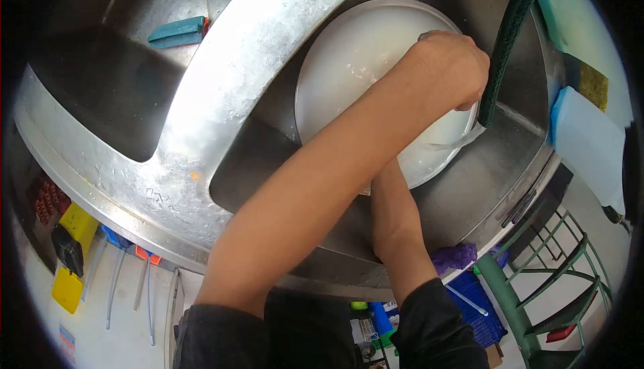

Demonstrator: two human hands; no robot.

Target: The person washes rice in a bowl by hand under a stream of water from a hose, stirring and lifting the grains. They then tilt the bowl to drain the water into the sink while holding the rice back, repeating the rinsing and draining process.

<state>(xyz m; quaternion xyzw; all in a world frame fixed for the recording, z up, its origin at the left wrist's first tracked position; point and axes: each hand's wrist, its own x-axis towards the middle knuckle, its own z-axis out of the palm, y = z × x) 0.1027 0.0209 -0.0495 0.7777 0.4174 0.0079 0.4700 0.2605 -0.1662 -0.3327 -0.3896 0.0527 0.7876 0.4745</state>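
Note:
A large round white basin [349, 67], wet inside, lies in the right steel sink compartment. Across it stretches my left forearm; my left hand [456, 68] is closed at the basin's right rim, and what its fingers hold is hidden. Close beside that hand hangs a dark green hose [504, 54], with water [456, 143] running from its end over the lower right rim. My right forearm [397, 215] passes under the left one at the basin's near edge. The fingers of my right hand are out of sight behind my left forearm.
A steel divider [228, 74] separates the left compartment, where a teal object [176, 33] lies. Purple mesh [456, 257] sits at the front edge. Right of the sink are a white-blue block [587, 144], a brown-green pad [593, 87] and a green rack [500, 288].

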